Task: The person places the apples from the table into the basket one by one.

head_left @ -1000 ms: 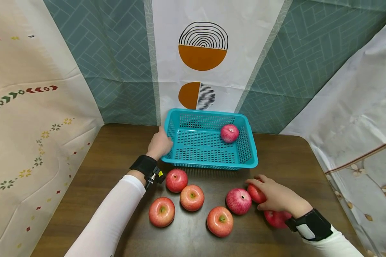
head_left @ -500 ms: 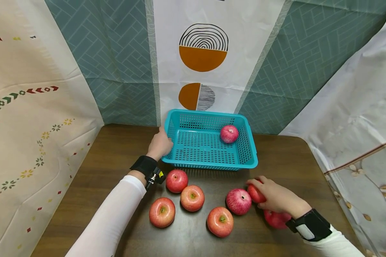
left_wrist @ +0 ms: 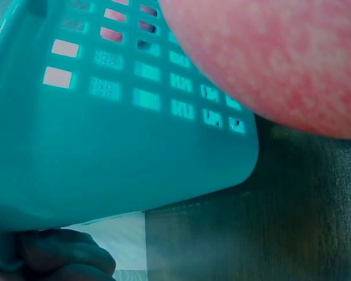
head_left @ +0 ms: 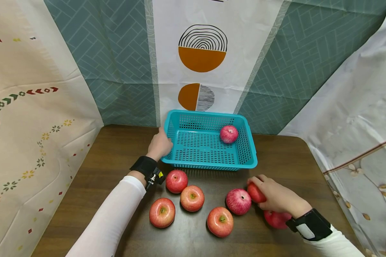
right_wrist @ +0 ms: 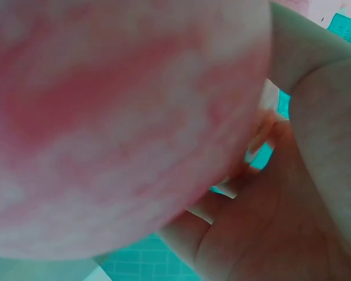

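Note:
My left hand (head_left: 160,144) grips the left rim of a turquoise plastic basket (head_left: 209,166); its curled fingers (left_wrist: 70,254) show under the rim in the left wrist view. Inside the basket, towards the back right, sits one pink-red apple (head_left: 229,134). On the table, my right hand (head_left: 276,194) curls its thumb and fingers round a small red apple (head_left: 256,193), partly covered by the hand. A darker pink apple (head_left: 238,201) sits just left of it. Under the right wrist lies another red apple (head_left: 277,219), and a streaky apple (right_wrist: 117,117) fills much of the right wrist view.
Several more apples lie on the brown table (head_left: 96,200): a red apple (head_left: 177,181) close to the left wrist, then an orange-red apple (head_left: 192,198), a front-left apple (head_left: 162,212) and a front-middle apple (head_left: 220,222). Patterned cloth (head_left: 125,71) hangs behind and at both sides.
Almost nothing differs. The right hand and its apple shift very slightly in the head view; the left hand and the basket keep their places.

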A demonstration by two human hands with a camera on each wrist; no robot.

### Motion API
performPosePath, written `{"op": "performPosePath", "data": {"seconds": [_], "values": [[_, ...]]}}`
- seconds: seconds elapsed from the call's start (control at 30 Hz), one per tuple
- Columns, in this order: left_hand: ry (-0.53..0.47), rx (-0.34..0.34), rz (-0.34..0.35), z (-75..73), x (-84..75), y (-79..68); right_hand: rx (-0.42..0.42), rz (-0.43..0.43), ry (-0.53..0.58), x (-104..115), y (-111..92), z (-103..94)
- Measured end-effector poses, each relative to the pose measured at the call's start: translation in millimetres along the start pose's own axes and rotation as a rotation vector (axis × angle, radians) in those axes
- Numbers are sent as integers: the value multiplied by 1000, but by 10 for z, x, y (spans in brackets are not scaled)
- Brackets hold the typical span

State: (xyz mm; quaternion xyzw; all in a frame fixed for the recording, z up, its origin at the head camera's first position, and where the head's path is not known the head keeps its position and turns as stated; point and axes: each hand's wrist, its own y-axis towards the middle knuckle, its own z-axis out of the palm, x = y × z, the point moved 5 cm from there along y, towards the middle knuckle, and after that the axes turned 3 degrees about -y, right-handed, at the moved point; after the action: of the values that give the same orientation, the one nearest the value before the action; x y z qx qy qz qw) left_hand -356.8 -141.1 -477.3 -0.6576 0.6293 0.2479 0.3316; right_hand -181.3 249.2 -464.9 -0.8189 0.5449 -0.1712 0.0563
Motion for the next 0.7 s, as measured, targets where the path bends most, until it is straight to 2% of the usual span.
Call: {"op": "performPosePath", "data": {"seconds": [0.43, 0.7], "values": [[4, 9, -7, 1, 4, 16, -110, -38, -1, -32, -11, -149], [4, 13, -12, 13, -4, 15, -97, -53, 45, -59, -10, -223]]}}
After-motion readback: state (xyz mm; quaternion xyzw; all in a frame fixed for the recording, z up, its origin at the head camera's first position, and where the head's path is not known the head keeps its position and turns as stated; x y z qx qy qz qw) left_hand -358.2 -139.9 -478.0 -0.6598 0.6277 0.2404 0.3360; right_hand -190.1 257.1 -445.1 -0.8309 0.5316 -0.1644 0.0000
